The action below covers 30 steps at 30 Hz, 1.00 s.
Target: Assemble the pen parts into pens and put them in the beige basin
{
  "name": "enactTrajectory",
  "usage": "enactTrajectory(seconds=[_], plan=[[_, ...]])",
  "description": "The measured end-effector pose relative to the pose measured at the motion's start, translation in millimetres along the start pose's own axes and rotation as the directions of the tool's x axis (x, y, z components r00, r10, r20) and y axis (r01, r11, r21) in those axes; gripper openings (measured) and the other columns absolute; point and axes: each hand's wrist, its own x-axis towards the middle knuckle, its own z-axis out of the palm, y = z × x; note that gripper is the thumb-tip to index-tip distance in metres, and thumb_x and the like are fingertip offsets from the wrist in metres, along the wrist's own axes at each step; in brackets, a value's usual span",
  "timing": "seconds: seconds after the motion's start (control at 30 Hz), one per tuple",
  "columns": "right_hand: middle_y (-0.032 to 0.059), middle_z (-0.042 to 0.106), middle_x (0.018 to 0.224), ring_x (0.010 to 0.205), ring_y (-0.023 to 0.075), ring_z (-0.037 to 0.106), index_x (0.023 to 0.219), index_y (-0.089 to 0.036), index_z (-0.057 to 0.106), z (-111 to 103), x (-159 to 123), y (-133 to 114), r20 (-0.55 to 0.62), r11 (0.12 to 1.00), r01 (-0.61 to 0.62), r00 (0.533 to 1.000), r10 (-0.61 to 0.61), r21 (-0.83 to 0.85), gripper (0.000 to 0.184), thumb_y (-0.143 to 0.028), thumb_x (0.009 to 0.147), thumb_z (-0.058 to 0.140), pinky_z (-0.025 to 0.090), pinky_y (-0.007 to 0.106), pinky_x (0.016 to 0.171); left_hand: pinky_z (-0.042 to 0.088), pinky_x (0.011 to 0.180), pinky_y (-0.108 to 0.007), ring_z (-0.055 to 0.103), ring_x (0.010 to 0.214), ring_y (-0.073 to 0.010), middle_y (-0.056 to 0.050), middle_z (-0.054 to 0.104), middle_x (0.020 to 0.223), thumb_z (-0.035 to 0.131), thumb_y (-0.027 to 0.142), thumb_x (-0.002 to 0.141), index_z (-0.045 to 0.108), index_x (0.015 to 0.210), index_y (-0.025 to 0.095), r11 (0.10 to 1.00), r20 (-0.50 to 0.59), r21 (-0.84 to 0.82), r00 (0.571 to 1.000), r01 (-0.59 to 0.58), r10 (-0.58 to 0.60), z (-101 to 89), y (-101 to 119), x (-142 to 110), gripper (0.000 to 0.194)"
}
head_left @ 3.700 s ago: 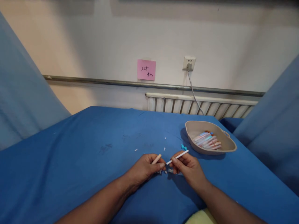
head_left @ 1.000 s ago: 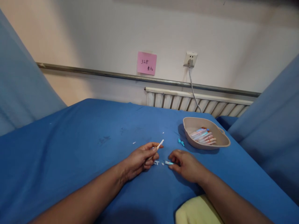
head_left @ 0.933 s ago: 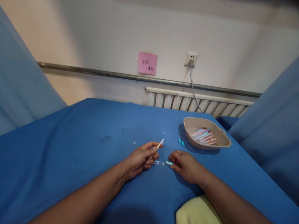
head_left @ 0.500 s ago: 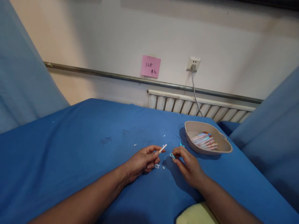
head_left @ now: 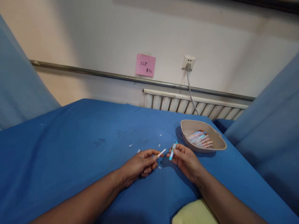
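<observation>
My left hand (head_left: 146,162) is closed, pinching a slim white stick (head_left: 162,152) with a yellowish end near the fingertips. The stick slants up to the right. In my right hand (head_left: 185,159), thumb and fingers grip a light blue tube (head_left: 172,152) with a pale band, shaped like a marker barrel. It stands nearly upright, a short gap to the right of the stick. A small blue piece shows at its upper end; I cannot tell whether it is attached. Several tiny white pieces (head_left: 130,145) lie scattered on the blue sheet around my left hand.
A beige basket (head_left: 220,143) with several pen-like tubes (head_left: 201,139) stands at the right on the blue sheet (head_left: 77,149). A yellow-green cloth item (head_left: 195,213) lies by my right forearm. Behind are a radiator (head_left: 177,104), a rail and a plugged-in cable; curtains hang at both sides.
My right hand has turned the light blue tube, so its side now shows instead of its open end. My left hand still holds the white stick. The whole view has shifted slightly.
</observation>
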Motion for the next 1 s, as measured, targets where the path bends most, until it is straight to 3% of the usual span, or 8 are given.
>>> enactTrajectory(seconds=[0.27,0.4,0.53,0.73,1.0], plan=[[-0.0003,0.065,0.079,0.076,0.0142,0.065,0.091,-0.018,0.060,-4,5,-1,-0.099,0.994,0.023,0.995,-0.012,0.106,0.032,-0.025,0.065,0.079,0.052,0.025,0.072,0.013,0.035,-0.018,0.027,0.037,-0.0023,0.006,0.049,0.061,0.056,0.041,0.084,0.053,0.104,0.015,1.000,0.046,0.026,0.999,-0.001,-0.001,6.9,-4,-1,0.032],[0.0003,0.065,0.078,0.078,0.0147,0.065,0.086,-0.017,0.061,-4,6,-2,-0.126,0.991,0.002,0.992,0.016,0.137,0.027,-0.024,0.066,0.078,0.053,0.024,0.070,0.015,0.035,-0.017,0.027,0.038,-0.0024,0.006,0.048,0.060,0.055,0.040,0.085,0.053,0.105,0.015,1.000,0.067,0.024,0.998,-0.001,-0.001,8.5,-4,-2,0.032],[-0.0001,0.063,0.076,0.077,0.0144,0.064,0.083,-0.017,0.060,-2,4,-2,-0.136,0.992,-0.015,0.990,0.032,0.125,0.025,-0.024,0.066,0.078,0.053,0.024,0.068,0.014,0.036,-0.018,0.027,0.037,-0.0023,0.006,0.048,0.060,0.056,0.040,0.085,0.053,0.105,0.015,1.000,0.078,0.021,0.997,0.006,-0.008,9.3,-3,-2,0.032],[-0.0023,0.060,0.076,0.060,0.0088,0.055,0.107,-0.022,0.056,5,0,-3,-0.080,0.999,0.038,0.996,-0.039,-0.012,0.041,-0.033,0.071,0.073,0.044,0.021,0.054,0.013,0.037,-0.018,0.026,0.037,-0.0020,0.007,0.047,0.059,0.059,0.044,0.081,0.053,0.107,0.015,1.000,0.011,0.028,1.000,0.005,-0.005,4.9,3,-2,0.040],[-0.0077,0.046,0.053,0.043,0.0044,0.034,0.074,-0.018,0.054,5,1,1,-0.082,0.975,0.109,0.988,-0.127,-0.195,0.027,-0.039,0.072,0.071,0.025,0.019,0.045,0.014,0.037,-0.019,0.026,0.038,-0.0023,0.007,0.047,0.060,0.057,0.046,0.081,0.054,0.108,0.015,0.995,-0.009,0.096,1.000,-0.004,0.005,2.6,6,-3,0.041]])
